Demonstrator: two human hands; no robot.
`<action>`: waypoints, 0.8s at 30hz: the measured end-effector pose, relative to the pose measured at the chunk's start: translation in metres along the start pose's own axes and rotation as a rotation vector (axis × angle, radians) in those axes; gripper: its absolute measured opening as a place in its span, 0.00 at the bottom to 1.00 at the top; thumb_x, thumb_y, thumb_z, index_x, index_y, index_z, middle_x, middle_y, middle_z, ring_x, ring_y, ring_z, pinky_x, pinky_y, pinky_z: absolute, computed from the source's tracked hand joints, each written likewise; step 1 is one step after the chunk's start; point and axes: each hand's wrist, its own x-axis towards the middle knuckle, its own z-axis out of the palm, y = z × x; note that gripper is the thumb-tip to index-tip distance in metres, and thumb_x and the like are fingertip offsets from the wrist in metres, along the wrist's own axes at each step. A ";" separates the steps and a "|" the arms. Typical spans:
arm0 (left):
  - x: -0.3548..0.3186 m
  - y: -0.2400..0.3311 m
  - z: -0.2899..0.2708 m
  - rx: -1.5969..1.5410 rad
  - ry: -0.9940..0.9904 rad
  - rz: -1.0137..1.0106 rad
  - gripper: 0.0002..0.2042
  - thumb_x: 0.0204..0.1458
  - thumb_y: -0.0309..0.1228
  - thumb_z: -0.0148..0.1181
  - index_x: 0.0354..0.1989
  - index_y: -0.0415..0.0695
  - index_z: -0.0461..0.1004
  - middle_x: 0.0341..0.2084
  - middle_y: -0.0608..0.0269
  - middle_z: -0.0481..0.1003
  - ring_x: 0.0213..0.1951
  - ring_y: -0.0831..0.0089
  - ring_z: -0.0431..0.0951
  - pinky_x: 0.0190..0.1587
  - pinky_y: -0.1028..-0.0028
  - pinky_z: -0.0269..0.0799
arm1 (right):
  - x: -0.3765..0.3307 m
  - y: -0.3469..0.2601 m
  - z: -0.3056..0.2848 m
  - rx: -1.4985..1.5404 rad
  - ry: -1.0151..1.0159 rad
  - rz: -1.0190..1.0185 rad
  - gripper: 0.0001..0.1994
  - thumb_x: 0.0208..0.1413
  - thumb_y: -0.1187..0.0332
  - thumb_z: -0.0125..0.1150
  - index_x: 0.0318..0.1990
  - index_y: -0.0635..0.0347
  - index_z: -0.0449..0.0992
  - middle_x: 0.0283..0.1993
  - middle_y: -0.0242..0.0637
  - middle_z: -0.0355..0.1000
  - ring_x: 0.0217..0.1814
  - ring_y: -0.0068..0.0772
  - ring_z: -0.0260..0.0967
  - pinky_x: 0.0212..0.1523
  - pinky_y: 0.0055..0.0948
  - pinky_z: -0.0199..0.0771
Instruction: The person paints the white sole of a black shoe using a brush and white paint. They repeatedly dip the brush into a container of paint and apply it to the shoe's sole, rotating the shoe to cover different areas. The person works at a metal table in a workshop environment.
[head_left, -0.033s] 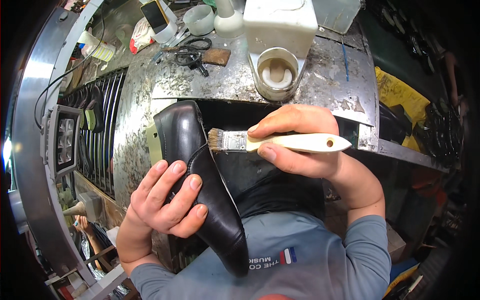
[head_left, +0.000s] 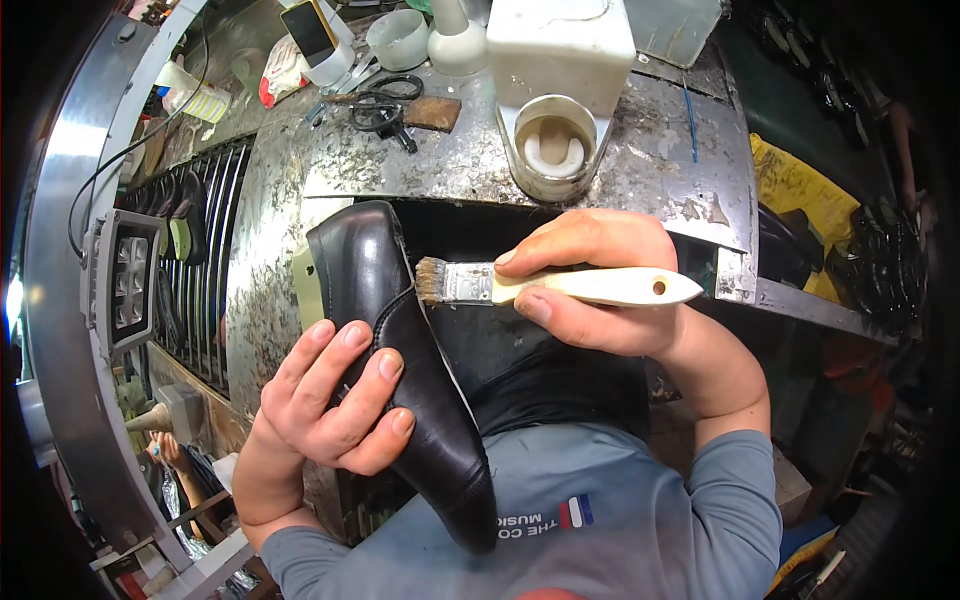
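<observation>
A black leather shoe upper lies tilted across the front of my body, its toe toward my shirt. A pale green piece, perhaps the last inside it, shows at its left side. My left hand grips the shoe from the left, fingers laid over its side and thumb hidden. Between thumb and fingers of my right hand is a flat paintbrush with a cream wooden handle and metal ferrule. Its brown bristles meet the shoe's right edge, where a thin light line runs along the border.
Beyond my hands is a stained metal bench. On it stand a white container with a glass jar of cloudy liquid, scissors, a brown block and a phone. A lamp and a barred rack are at left.
</observation>
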 end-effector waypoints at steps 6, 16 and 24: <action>-0.001 0.000 -0.003 -0.016 -0.014 0.003 0.22 0.59 0.32 0.59 0.60 0.56 0.62 0.52 0.59 0.75 0.52 0.51 0.80 0.61 0.49 0.75 | 0.004 0.000 0.004 -0.017 0.000 -0.035 0.09 0.49 0.72 0.74 0.39 0.63 0.85 0.36 0.40 0.83 0.33 0.34 0.82 0.33 0.28 0.81; 0.001 0.001 -0.007 -0.009 -0.023 -0.017 0.22 0.60 0.31 0.59 0.61 0.55 0.61 0.53 0.59 0.75 0.53 0.51 0.80 0.60 0.49 0.76 | 0.007 -0.003 0.007 0.009 -0.043 -0.042 0.08 0.50 0.72 0.74 0.37 0.64 0.85 0.33 0.42 0.82 0.30 0.34 0.81 0.31 0.28 0.80; -0.004 -0.010 0.005 0.077 0.029 -0.010 0.18 0.62 0.29 0.57 0.59 0.52 0.63 0.52 0.54 0.76 0.52 0.48 0.81 0.57 0.50 0.79 | -0.007 -0.012 0.003 0.206 -0.175 0.035 0.07 0.52 0.71 0.73 0.36 0.65 0.84 0.31 0.43 0.82 0.28 0.36 0.81 0.29 0.29 0.80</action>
